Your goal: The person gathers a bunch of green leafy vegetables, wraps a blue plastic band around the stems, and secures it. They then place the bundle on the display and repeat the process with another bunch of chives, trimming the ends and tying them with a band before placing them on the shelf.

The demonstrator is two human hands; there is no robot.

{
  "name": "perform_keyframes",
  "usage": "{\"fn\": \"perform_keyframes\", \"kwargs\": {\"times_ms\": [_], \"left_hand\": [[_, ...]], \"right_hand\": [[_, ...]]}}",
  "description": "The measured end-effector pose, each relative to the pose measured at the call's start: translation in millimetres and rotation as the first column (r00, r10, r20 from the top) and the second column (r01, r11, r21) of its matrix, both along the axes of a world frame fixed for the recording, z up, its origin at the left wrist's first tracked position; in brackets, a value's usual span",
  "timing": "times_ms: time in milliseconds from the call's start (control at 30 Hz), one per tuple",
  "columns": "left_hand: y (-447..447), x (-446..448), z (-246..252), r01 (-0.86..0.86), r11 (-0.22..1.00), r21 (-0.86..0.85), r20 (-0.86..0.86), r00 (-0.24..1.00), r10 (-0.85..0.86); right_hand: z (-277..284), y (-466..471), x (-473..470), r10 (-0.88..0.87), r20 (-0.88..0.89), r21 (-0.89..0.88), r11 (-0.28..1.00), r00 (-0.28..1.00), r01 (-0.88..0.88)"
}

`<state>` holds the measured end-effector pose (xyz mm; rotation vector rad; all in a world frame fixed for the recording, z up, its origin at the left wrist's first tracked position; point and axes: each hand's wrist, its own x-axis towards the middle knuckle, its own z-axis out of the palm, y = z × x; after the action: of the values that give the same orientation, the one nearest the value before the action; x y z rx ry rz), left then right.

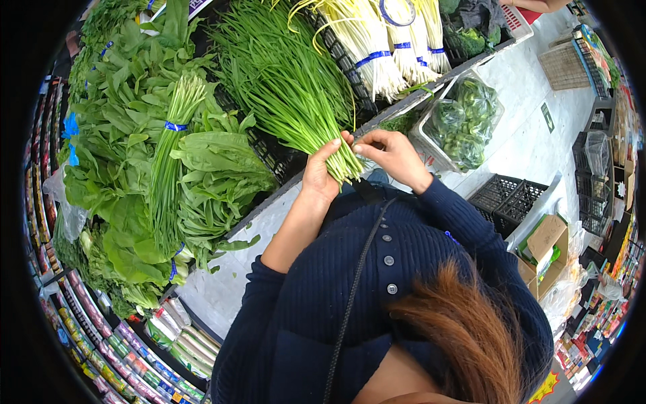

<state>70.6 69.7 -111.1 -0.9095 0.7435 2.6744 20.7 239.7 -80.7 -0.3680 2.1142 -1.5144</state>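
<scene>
My left hand (319, 170) grips a bunch of green garlic chives (325, 126) near its cut stem ends. The leaves fan out over a loose heap of chives (267, 65) in a black crate. At the right side of the stems is my right hand (396, 155), its thumb and fingers bent close together; whether they pinch a stem is too small to tell. A chive bunch (174, 146) bound with blue tape lies across leafy greens (121, 136) on the left. Bundles of yellow chives (371, 40), also banded in blue, lie beyond, with a roll of blue tape (385, 14) on them.
The display's grey edge (290, 184) runs diagonally before me. Bagged green vegetables (464, 121) fill a white crate below on the right. Black plastic crates (504, 199) and an open cardboard box (547, 242) stand farther right. Packaged goods line shelves (126, 353) at lower left.
</scene>
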Motion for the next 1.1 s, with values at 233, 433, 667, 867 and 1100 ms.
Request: {"fn": "perform_keyframes", "kwargs": {"times_ms": [233, 433, 667, 867, 1100], "left_hand": [[1, 2, -5, -0.078, 0.994, 0.076, 0.033, 0.997, 0.076], [2, 1, -1, -0.044, 0.998, 0.033, 0.027, 0.999, 0.043], [20, 0, -2, -0.033, 0.995, -0.095, 0.098, 0.994, 0.043], [12, 13, 2, 0.027, 0.993, -0.117, 0.105, 0.994, -0.015], [28, 31, -14, 0.224, 0.922, -0.315, 0.066, 0.975, -0.214]], "right_hand": [[35, 24, 3, 0.425, 0.459, -0.607, 0.791, 0.780, -0.075], [0, 63, -29, 0.486, -0.317, 0.894, 0.440, 0.815, 0.086], [-14, -26, 10, 0.060, -0.396, 0.204, 0.979, 0.917, 0.024], [-9, -29, 0, 0.094, 0.225, -0.005, 0.995, 0.970, -0.095], [-30, -43, -12, 0.260, 0.664, -0.032, 0.947, 0.701, -0.321]]}}
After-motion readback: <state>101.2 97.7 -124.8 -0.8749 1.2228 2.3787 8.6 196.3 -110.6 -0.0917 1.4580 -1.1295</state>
